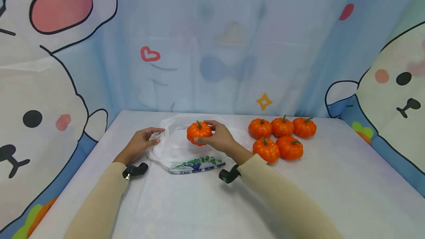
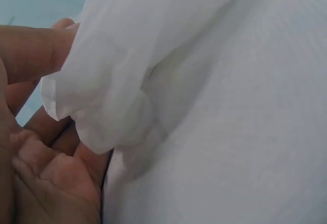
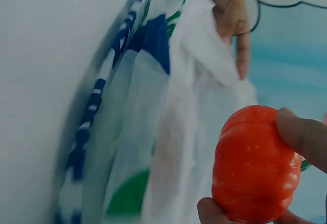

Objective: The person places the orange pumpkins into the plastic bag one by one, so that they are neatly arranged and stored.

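Fingers of the right hand [image 1: 219,135] pinch a pumpkin [image 1: 198,132] over the bag [image 1: 184,154]; those of the left hand [image 1: 140,144] grip the bag's left edge. Five other pumpkins [image 1: 282,128] sit clustered to the bag's right.

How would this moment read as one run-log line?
left hand: holds bag | right hand: grips pumpkin | five more pumpkins: right of bag

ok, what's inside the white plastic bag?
No contents can be made out in the white plastic bag; its folded layers cover much of the interior. The right hand holds an orange mini pumpkin in plain view.
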